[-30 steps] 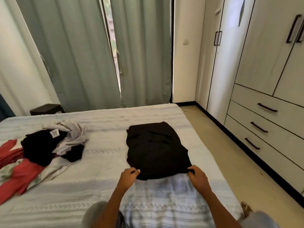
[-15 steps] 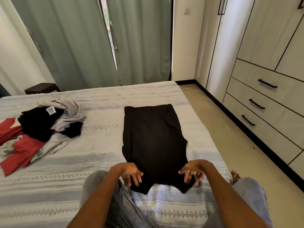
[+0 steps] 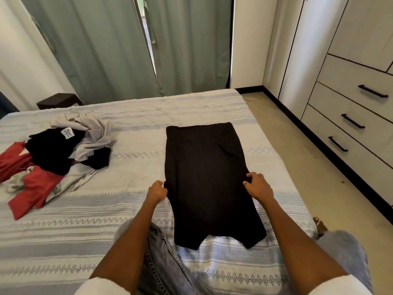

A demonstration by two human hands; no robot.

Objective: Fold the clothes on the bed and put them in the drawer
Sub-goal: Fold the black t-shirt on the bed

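black garment (image 3: 204, 177) on striped bed (image 3: 127, 209)

Garment (image 3: 204, 179) on bed (image 3: 136, 184); pile (image 3: 53, 158) left (drawers (image 3: 350, 124) prob. right).

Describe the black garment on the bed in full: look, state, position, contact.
The black garment is plain, matte soft cloth, folded into a long panel lying flat on the striped bed, near end notched. The left hand grips its left edge, the right hand its right edge, about midway along.
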